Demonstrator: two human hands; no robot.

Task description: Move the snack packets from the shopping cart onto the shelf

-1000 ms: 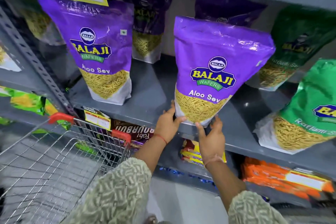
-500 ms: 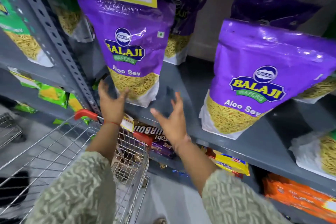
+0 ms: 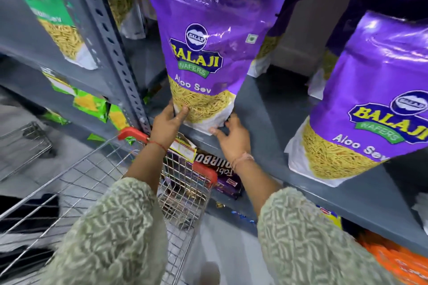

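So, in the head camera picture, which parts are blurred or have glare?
Head view: glare streaks on the glossy purple Aloo Sev packet held at its base by the left hand and right hand; motion blur smears the green packet at left; wide-angle distortion tilts the shelf upright.
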